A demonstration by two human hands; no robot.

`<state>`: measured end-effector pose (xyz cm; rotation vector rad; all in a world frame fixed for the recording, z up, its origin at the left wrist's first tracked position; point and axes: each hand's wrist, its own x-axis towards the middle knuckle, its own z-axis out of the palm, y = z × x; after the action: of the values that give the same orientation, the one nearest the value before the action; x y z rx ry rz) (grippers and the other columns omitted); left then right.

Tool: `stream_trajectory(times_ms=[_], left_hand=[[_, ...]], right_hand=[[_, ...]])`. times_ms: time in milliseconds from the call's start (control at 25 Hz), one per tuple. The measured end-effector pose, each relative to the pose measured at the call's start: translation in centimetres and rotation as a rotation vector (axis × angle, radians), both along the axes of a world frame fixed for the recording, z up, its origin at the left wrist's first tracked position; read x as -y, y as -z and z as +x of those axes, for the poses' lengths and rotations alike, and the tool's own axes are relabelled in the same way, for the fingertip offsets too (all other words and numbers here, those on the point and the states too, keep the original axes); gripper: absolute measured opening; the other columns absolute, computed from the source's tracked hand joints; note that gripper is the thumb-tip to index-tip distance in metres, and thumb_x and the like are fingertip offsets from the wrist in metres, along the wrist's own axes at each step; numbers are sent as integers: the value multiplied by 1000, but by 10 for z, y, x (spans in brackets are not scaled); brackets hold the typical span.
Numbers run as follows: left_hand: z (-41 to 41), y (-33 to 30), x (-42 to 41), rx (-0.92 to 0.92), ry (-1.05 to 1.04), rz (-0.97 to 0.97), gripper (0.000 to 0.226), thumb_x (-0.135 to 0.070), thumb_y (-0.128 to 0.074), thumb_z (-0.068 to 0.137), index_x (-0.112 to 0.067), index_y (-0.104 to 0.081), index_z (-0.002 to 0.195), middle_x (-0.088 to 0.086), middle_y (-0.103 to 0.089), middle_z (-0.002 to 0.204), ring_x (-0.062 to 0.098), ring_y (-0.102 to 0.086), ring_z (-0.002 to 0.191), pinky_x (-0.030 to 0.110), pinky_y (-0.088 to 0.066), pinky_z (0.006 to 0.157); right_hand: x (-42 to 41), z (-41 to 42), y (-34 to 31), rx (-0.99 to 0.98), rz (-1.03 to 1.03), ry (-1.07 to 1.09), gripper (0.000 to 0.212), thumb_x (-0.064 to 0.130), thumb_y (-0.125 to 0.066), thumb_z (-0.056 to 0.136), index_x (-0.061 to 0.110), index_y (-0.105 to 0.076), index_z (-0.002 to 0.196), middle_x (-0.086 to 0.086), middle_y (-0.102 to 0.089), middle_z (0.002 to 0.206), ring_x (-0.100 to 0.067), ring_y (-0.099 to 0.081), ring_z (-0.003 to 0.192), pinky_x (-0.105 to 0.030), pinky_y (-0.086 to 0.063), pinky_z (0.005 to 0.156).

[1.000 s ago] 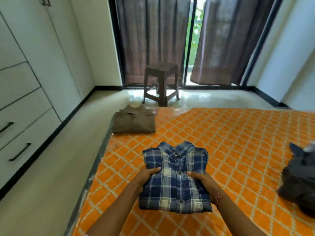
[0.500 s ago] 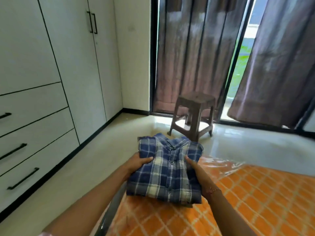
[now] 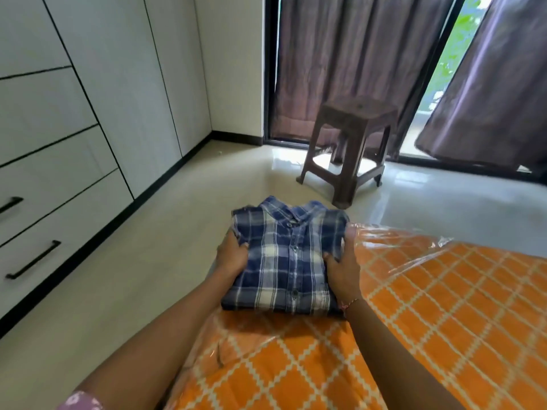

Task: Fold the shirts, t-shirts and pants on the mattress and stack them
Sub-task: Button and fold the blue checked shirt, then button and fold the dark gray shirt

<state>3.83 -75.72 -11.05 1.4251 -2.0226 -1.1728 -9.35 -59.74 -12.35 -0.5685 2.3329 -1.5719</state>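
Folded plaid shirt (image 3: 284,258) at the corner of the orange mattress (image 3: 414,321) — gripped on both sides. Left hand (image 3: 232,257) and right hand (image 3: 343,266) curl their fingers around its edges, thumbs on top — brown stool (image 3: 352,143) beyond the fingertips.

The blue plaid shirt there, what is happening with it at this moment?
A person holds the folded blue plaid shirt by its two sides, the left hand on one edge and the right hand on the other. The shirt is at the corner of the orange mattress, which has a clear plastic cover. A brown plastic stool stands on the floor beyond, before the dark curtains.
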Motion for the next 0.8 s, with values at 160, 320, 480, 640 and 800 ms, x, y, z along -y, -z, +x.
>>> stream_trajectory(times_ms=[160,320,480,640,800], left_hand=[[9,-17,-30,294,-38,-128,56,-30,-42,99,-10,-18,146,17,-43,140,37,-48,122,49,-40,97],[34,-24,-68,419,78,-540,70,-36,-46,97,-7,-11,151,17,-19,155,32,-21,143,51,-25,109],[43,-30,-134,346,350,-852,73,-23,-68,84,-2,-34,144,20,-39,146,35,-39,135,56,-37,102],[69,-57,-207,279,357,-840,80,-24,-75,76,6,-37,140,26,-48,137,40,-49,126,56,-44,93],[94,-75,-280,243,514,-911,74,-21,-79,70,2,-49,133,21,-58,128,34,-56,120,50,-49,89]], right_hand=[[-9,11,-14,-83,271,31,59,23,-50,95,20,-22,147,-16,-59,119,-35,-57,104,-33,-40,77],[-52,25,-23,-533,598,41,58,27,-54,92,15,-32,144,-15,-45,138,-34,-43,125,-46,-40,94],[-111,53,-39,-826,699,-40,59,21,-70,80,11,-50,135,-22,-52,134,-38,-53,120,-49,-49,86],[-186,91,-61,-878,792,-67,73,24,-85,63,14,-57,129,-19,-57,128,-36,-59,112,-48,-53,78],[-261,124,-90,-920,877,-9,61,25,-87,59,14,-66,115,-21,-55,132,-37,-56,119,-49,-52,78]])
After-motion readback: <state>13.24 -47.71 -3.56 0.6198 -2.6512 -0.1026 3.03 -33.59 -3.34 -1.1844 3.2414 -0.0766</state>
